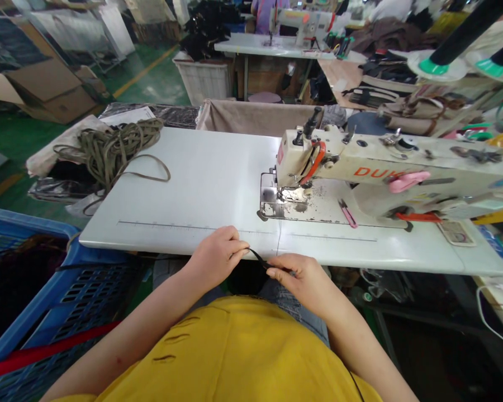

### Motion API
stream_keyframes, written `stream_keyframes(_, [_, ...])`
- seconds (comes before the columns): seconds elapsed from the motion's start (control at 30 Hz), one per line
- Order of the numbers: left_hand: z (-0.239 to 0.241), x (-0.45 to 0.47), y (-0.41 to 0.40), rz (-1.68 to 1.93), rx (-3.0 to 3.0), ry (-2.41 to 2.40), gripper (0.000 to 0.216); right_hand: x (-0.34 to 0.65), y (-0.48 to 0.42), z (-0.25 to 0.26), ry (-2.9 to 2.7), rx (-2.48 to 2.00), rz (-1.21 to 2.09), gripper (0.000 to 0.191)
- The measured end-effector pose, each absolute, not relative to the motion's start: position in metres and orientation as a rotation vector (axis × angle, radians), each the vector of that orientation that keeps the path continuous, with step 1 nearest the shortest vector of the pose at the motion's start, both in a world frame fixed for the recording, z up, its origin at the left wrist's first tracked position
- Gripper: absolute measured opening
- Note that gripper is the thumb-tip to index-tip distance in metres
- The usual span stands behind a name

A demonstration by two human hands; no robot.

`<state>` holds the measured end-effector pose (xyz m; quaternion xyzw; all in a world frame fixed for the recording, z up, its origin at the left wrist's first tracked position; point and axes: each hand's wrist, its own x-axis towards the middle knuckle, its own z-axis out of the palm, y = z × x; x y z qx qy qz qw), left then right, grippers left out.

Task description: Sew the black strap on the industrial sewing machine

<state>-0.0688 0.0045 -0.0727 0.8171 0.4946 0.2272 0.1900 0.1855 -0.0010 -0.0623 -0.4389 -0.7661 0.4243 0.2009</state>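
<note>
My left hand (pixel 222 252) pinches one end of a narrow black strap (pixel 257 257) at the front edge of the sewing table (pixel 201 184). A short way to the right, my right hand (pixel 299 277) grips the same strap between thumb and fingers. The piece between the hands sags slightly; where the rest of it runs is hidden below the table edge. Beyond my right hand stands a white sewing machine (pixel 381 164) with orange lettering, its needle area apart from both hands. Pink-handled thread snips (pixel 347 214) lie on the machine bed.
A tangled heap of olive-brown cord (pixel 117 148) lies over the table's left end. On the floor at left stands a blue plastic crate (pixel 73 251) with dark material inside. Behind the table is a beige fabric-lined bin (pixel 260 117); another sewing machine (pixel 304 25) stands farther back.
</note>
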Motion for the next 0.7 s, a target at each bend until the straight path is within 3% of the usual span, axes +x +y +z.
stream_keyframes(0.13, [-0.076, -0.067, -0.001, 0.628, 2.367, 1.515, 0.023, 0.179, -0.009, -0.055, -2.27, -1.36, 0.9, 0.026])
stream_keyframes(0.37, [-0.078, -0.064, 0.001, 0.938, 1.869, 1.499, 0.016, 0.183, -0.012, -0.06, -2.363, -1.355, 0.297, 0.027])
stream_keyframes(0.43, [-0.075, -0.064, 0.004, 0.949, 1.692, 1.344, 0.01, 0.188, -0.011, -0.062, -2.346, -1.3, 0.234, 0.026])
stream_keyframes(0.7, [-0.054, -0.058, -0.003, 0.634, 1.106, 1.008, 0.022, 0.188, -0.011, -0.063, -2.253, -1.274, 0.273, 0.02])
